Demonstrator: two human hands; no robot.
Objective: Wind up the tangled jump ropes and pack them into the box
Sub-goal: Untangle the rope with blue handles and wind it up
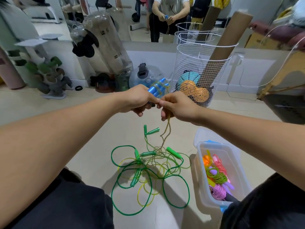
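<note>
Held high over the floor tangle [148,171] so slack hangs free: left hand [138,100] gripping blue handles [157,90], right-hand [178,107] fingers [162,103] pinching yellow rope [166,131] for winding.

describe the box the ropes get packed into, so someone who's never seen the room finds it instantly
Start at the white wire basket against the far wall, then come down the floor toward the person's right knee. There sits the clear plastic box, open-topped, beside the green rope tangle. It alone already holds wound orange, pink and purple ropes.
</note>
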